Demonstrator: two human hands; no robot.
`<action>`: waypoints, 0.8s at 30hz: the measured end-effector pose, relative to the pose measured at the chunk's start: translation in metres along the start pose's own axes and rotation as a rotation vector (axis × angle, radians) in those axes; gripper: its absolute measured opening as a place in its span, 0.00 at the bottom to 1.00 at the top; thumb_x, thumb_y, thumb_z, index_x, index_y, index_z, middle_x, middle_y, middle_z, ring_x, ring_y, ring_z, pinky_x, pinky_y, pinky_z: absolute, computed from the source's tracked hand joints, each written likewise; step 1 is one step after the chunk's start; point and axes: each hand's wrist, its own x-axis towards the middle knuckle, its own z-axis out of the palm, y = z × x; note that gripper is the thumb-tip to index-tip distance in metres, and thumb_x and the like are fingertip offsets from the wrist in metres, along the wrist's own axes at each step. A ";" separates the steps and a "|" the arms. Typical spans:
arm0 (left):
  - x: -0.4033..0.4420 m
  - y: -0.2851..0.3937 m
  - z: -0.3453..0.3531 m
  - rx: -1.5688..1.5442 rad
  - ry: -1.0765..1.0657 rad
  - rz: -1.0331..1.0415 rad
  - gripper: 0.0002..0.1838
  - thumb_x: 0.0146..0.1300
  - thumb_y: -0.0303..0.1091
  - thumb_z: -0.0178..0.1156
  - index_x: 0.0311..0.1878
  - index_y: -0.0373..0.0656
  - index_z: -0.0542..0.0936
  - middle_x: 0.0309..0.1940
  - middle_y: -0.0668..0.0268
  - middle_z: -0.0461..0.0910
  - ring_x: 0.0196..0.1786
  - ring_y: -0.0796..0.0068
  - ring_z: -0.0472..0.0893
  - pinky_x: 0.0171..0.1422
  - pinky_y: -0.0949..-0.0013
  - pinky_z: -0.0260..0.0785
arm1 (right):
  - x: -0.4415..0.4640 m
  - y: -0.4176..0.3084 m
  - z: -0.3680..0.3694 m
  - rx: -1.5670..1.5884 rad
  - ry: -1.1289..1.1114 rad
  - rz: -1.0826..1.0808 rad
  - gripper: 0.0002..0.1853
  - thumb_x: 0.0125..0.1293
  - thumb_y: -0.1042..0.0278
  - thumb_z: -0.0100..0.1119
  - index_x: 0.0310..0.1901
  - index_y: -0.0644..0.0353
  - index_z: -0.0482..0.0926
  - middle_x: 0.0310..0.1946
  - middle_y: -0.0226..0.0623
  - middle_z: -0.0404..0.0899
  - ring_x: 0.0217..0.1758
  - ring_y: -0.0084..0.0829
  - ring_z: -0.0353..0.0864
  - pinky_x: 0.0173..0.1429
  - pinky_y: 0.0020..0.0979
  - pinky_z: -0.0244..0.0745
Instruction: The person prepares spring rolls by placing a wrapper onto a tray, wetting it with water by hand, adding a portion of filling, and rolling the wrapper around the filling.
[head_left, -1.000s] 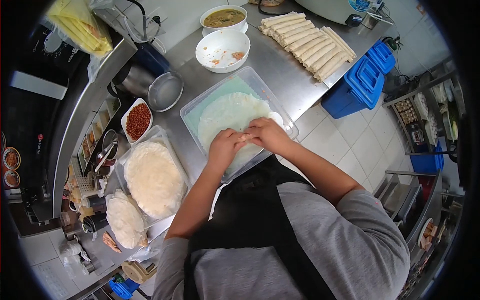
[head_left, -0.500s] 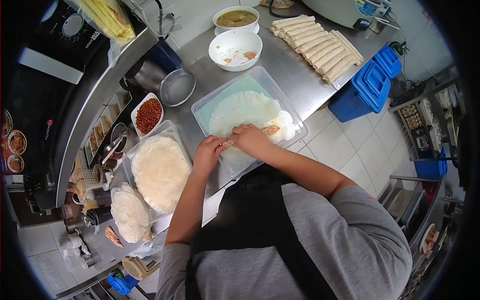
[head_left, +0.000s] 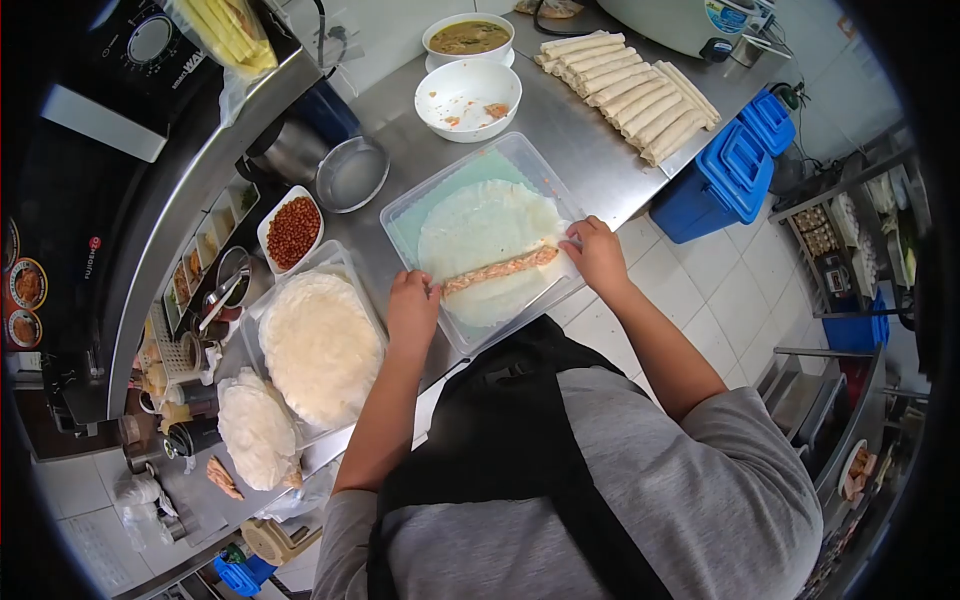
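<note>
A thin round spring roll wrapper [head_left: 490, 220] lies on the green sheet in a shallow clear plastic tray [head_left: 398, 208]. A long strip of pinkish minced filling [head_left: 500, 270] runs across its lower half. At the strip's left end is my left hand [head_left: 412, 308], fingers curled and closed at the wrapper's left edge. My right hand [head_left: 597, 252] sits past the strip's right end, thumb and fingers pinching the wrapper's whitish right edge. The fingertips of both hands are partly hidden.
Several rolled spring rolls [head_left: 630, 95] lie at the back right. Behind the tray stand a smeared white bowl [head_left: 468, 100] and a soup bowl [head_left: 468, 40]. Stacked wrappers [head_left: 318, 345] and a dish of reddish beans or nuts [head_left: 294, 232] are at left. A blue bin [head_left: 715, 185] stands beyond the counter.
My right hand has moved right, from beside my left hand to the wrapper's right edge. The filling now shows as one long, even strip. My left hand stays near its left end.
</note>
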 end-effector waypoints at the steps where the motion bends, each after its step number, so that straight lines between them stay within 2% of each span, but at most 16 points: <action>1: 0.000 0.000 0.003 0.034 0.022 0.031 0.10 0.58 0.28 0.69 0.40 0.36 0.80 0.37 0.57 0.78 0.38 0.62 0.81 0.44 0.60 0.75 | 0.000 -0.001 0.002 -0.001 0.003 0.003 0.13 0.55 0.67 0.73 0.38 0.63 0.82 0.35 0.41 0.80 0.40 0.45 0.81 0.47 0.41 0.77; 5: 0.002 0.002 0.009 0.058 0.012 0.011 0.07 0.60 0.28 0.66 0.37 0.36 0.79 0.35 0.57 0.80 0.36 0.61 0.82 0.42 0.60 0.75 | 0.001 -0.004 0.003 0.157 -0.035 0.116 0.10 0.56 0.72 0.70 0.37 0.64 0.79 0.32 0.42 0.79 0.38 0.43 0.81 0.44 0.40 0.77; 9: 0.004 0.012 0.004 -0.162 0.007 -0.116 0.05 0.62 0.25 0.63 0.39 0.37 0.77 0.32 0.59 0.81 0.34 0.65 0.83 0.41 0.65 0.75 | 0.002 -0.009 0.008 0.412 0.002 0.155 0.10 0.58 0.78 0.63 0.42 0.65 0.78 0.30 0.43 0.77 0.35 0.41 0.80 0.42 0.38 0.76; 11: 0.007 0.019 0.001 -0.274 0.005 -0.172 0.05 0.62 0.24 0.62 0.40 0.37 0.77 0.31 0.60 0.82 0.33 0.67 0.83 0.40 0.66 0.75 | 0.003 -0.016 0.007 0.392 -0.002 0.124 0.11 0.58 0.79 0.62 0.43 0.65 0.78 0.30 0.43 0.77 0.35 0.40 0.79 0.41 0.38 0.76; 14: 0.010 0.031 0.001 -0.350 0.015 -0.132 0.06 0.61 0.22 0.60 0.41 0.36 0.76 0.33 0.58 0.80 0.31 0.65 0.82 0.38 0.65 0.74 | 0.005 -0.024 0.009 0.362 0.012 0.065 0.12 0.59 0.79 0.62 0.45 0.65 0.78 0.30 0.43 0.76 0.34 0.40 0.78 0.41 0.38 0.75; 16: 0.011 0.040 -0.002 -0.375 -0.021 -0.067 0.09 0.60 0.21 0.61 0.44 0.38 0.77 0.36 0.58 0.81 0.31 0.68 0.81 0.38 0.66 0.74 | 0.006 -0.032 0.008 0.356 0.029 0.039 0.12 0.59 0.79 0.62 0.46 0.64 0.79 0.30 0.43 0.75 0.34 0.40 0.78 0.42 0.38 0.75; 21: 0.013 0.044 -0.006 -0.353 -0.126 -0.082 0.12 0.60 0.21 0.60 0.48 0.40 0.76 0.41 0.56 0.81 0.31 0.68 0.81 0.39 0.66 0.75 | 0.013 -0.029 0.013 0.292 -0.012 0.121 0.17 0.58 0.77 0.64 0.50 0.63 0.77 0.31 0.48 0.79 0.33 0.45 0.81 0.40 0.43 0.76; 24: 0.013 0.044 -0.003 -0.357 -0.135 -0.083 0.14 0.61 0.21 0.60 0.51 0.40 0.76 0.43 0.55 0.81 0.32 0.67 0.81 0.39 0.65 0.75 | 0.020 -0.024 0.020 0.156 -0.012 0.058 0.20 0.60 0.75 0.65 0.54 0.63 0.73 0.33 0.52 0.81 0.33 0.48 0.83 0.40 0.44 0.76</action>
